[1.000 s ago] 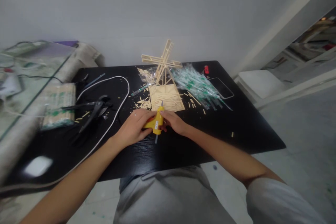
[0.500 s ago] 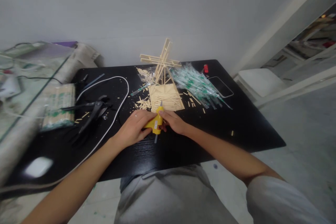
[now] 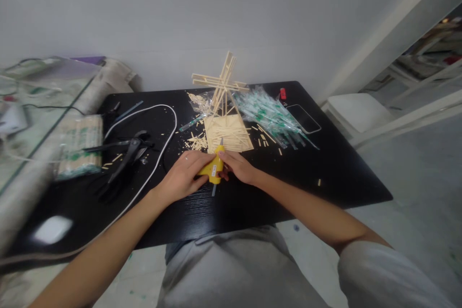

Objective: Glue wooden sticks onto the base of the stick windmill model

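Both hands are closed on a yellow hot glue gun (image 3: 215,163) over the near middle of the black table. My left hand (image 3: 186,173) wraps its handle, and my right hand (image 3: 240,166) grips the other side of its body. A clear glue stick (image 3: 214,190) pokes out of its rear end, toward me. The nozzle points away, toward a pile of thin wooden sticks (image 3: 231,138) on a square wooden base (image 3: 234,121). From that base rises a windmill-like model of sticks (image 3: 224,84) with crossed blades.
Plastic wrappers with green print (image 3: 270,115) lie right of the model, near a phone-like slab (image 3: 305,119) and a red object (image 3: 283,93). Black pliers (image 3: 133,149), a white cable (image 3: 176,122) and a bundle of packed sticks (image 3: 81,144) are at left. A black table (image 3: 346,187) carries these.
Almost nothing differs. The view has shifted very slightly, and both hands keep the same hold on the glue gun.
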`<state>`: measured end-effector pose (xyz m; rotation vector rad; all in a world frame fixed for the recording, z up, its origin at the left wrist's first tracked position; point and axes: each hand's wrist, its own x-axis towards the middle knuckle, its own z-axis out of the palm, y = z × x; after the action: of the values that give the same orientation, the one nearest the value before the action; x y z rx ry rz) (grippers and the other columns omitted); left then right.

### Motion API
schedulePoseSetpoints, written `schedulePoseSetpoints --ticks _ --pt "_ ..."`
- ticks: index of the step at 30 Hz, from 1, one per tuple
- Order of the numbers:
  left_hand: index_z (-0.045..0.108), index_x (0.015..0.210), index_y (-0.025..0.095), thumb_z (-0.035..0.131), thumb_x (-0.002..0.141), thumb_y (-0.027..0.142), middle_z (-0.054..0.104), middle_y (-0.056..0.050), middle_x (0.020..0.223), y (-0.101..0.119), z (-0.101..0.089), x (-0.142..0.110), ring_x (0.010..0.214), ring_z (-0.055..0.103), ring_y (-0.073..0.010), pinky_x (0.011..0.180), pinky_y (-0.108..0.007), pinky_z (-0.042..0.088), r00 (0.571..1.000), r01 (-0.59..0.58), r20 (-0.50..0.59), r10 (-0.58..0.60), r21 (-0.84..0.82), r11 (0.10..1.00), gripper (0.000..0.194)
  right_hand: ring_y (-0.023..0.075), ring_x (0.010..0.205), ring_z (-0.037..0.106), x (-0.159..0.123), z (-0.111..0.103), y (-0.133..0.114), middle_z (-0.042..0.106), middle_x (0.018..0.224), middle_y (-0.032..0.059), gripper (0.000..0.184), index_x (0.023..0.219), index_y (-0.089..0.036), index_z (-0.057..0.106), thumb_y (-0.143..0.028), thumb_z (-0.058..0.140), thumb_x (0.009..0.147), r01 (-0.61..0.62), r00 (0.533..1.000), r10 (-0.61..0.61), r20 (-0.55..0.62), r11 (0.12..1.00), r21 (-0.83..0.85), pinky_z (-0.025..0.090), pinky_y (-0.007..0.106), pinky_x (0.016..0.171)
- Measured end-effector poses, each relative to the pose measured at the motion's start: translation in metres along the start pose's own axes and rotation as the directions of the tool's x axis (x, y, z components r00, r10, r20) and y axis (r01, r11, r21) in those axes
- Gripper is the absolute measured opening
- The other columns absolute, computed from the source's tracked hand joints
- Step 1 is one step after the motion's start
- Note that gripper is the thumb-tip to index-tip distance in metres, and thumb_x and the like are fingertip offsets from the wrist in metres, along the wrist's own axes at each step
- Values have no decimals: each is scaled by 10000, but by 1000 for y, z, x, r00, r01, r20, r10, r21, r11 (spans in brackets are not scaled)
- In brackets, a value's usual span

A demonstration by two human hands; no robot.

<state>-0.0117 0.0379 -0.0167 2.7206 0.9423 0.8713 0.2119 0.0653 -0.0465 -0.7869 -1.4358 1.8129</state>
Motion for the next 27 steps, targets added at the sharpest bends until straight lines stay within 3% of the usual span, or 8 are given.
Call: schedulePoseSetpoints --ticks 4,10,21,27 --pt "527 1404 209 663 869 252 701 -120 1230 1 -7 0 1108 675 -287 987 -475 539 999 49 23 -47 -105 993 553 113 527 571 -1 2 1 633 650 -5 587 875 -166 614 -752 598 908 -9 1000 9 1 999 -32 469 206 440" --pt "651 1179 209 602 976 224 759 -63 1074 1 -4 3 978 710 -210 898 -371 548 977 141 -155 -147 -49 989 209 102 519 526 -5 7 5 585 644 -24 609 892 -175 616 -778 541 934 63 998 -61 15 986 -152 426 202 432" --pt "694 1088 200 662 967 180 784 -37 953 4 -1 5 858 722 -175 828 -339 526 965 57 -258 -43 44 997 128 103 524 520 -6 9 9 582 660 -24 622 969 -167 632 -773 491 966 91 996 -88 22 970 -226 405 209 448" --pt "701 1087 205 661 959 166 784 -34 933 5 0 4 825 716 -175 809 -338 519 967 36 -255 -12 92 995 139 104 530 522 -8 10 7 577 655 -26 646 957 -165 632 -793 482 957 88 996 -86 19 965 -249 409 216 465"
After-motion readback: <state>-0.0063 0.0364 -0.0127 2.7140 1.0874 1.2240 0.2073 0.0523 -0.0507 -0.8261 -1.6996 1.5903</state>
